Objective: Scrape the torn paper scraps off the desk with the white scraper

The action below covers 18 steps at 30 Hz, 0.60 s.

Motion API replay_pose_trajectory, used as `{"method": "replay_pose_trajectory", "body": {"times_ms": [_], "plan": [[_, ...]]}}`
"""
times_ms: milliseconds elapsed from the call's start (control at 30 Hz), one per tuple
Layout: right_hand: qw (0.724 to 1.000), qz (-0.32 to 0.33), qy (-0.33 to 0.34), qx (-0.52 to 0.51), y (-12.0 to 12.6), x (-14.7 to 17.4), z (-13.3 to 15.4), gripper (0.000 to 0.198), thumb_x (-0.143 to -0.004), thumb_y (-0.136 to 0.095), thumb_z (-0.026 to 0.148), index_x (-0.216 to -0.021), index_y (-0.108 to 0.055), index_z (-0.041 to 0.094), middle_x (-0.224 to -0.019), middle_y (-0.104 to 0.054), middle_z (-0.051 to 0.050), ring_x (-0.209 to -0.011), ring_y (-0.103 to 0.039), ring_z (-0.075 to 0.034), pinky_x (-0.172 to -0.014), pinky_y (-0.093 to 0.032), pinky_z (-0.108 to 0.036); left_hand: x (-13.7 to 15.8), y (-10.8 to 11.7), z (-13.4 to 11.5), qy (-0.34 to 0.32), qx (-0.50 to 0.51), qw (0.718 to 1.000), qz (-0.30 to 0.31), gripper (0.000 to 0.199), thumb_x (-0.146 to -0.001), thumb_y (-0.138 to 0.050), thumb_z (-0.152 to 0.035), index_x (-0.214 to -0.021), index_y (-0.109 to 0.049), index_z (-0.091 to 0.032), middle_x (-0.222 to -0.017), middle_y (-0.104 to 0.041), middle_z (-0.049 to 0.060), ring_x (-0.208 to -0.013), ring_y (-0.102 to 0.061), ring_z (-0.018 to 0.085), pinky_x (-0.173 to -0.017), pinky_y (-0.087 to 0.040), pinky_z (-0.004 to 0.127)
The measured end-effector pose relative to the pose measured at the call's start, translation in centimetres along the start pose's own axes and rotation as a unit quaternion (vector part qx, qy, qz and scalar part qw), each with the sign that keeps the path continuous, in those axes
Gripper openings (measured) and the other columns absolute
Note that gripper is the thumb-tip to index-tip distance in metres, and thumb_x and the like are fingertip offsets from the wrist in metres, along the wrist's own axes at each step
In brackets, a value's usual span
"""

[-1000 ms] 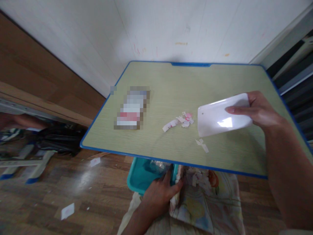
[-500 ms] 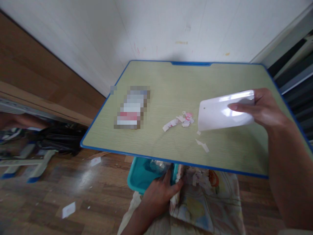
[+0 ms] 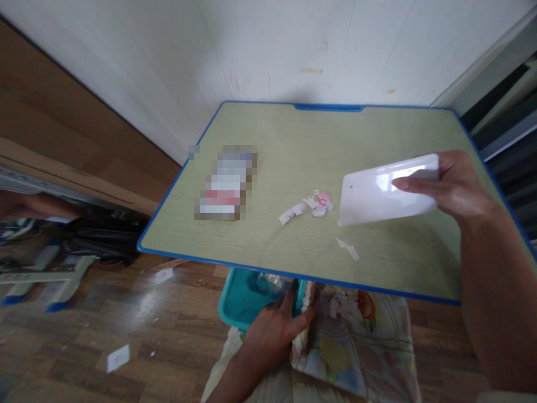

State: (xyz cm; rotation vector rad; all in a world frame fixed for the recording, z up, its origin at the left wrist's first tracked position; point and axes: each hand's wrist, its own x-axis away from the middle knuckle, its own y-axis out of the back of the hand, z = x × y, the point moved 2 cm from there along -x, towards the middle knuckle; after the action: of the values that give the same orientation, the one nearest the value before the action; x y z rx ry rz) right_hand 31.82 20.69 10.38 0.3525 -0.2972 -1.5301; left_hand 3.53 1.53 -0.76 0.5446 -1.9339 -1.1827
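While white plastic piece [image 3: 377, 196] is gripped by right hand [image 3: 457, 184], rear fingers hidden behind it, paper scraps [image 3: 321, 207] are seen left of thumb tip; patterned cloth [image 3: 335, 358] is pinched by left hand [image 3: 272, 330], adjoining teal basin [image 3: 235, 305] partly covered by tabletop [image 3: 272, 134].

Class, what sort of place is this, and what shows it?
Probably a room in a home: a blue-edged table by a marked wall, a patterned cloth, and wood-look flooring.

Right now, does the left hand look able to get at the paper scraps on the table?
Probably not directly: the left hand sits below the near edge of the table, at the teal basin and patterned cloth, so that edge seems to block the way up to the paper scraps.
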Motion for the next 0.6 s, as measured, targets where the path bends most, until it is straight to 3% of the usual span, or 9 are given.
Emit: {"method": "replay_pose_trajectory", "body": {"times_ms": [167,400,600], "plan": [[0.999,-0.004,0.019,0.049,0.2,0.2,0.2,0.016,-0.05,-0.07,0.026,-0.06,-0.061,0.016,-0.053,-0.057,0.003,-0.042,-0.048,-0.007,-0.037,-0.036,-0.018,-0.1,0.1,0.0,-0.004,-0.003,1.0,-0.003,0.063,-0.069,-0.044,-0.005,-0.121,-0.021,-0.031,-0.124,-0.024,0.018,-0.077,-0.053,0.025,-0.058,-0.042,0.035],[0.978,-0.024,0.158,0.133,0.2,1.3,1.8,0.018,-0.053,-0.068,0.024,-0.052,-0.052,0.016,-0.043,-0.039,0.006,-0.038,-0.032,-0.003,-0.033,-0.021,-0.016,0.0,-0.2,0.1,-0.006,0.004,1.0,0.006,0.067,-0.066,-0.049,-0.008,-0.121,-0.019,-0.031,-0.121,-0.028,0.017,-0.079,-0.053,0.026,-0.06,-0.042,0.036],[0.969,-0.023,0.183,0.163,0.0,2.0,2.5,0.018,-0.054,-0.067,0.025,-0.052,-0.05,0.018,-0.042,-0.036,0.007,-0.038,-0.03,-0.003,-0.032,-0.02,-0.017,0.0,0.0,0.0,0.004,0.002,1.0,0.007,0.061,-0.069,-0.045,-0.007,-0.12,-0.023,-0.032,-0.126,-0.023,0.016,-0.078,-0.053,0.025,-0.06,-0.042,0.035]]}}
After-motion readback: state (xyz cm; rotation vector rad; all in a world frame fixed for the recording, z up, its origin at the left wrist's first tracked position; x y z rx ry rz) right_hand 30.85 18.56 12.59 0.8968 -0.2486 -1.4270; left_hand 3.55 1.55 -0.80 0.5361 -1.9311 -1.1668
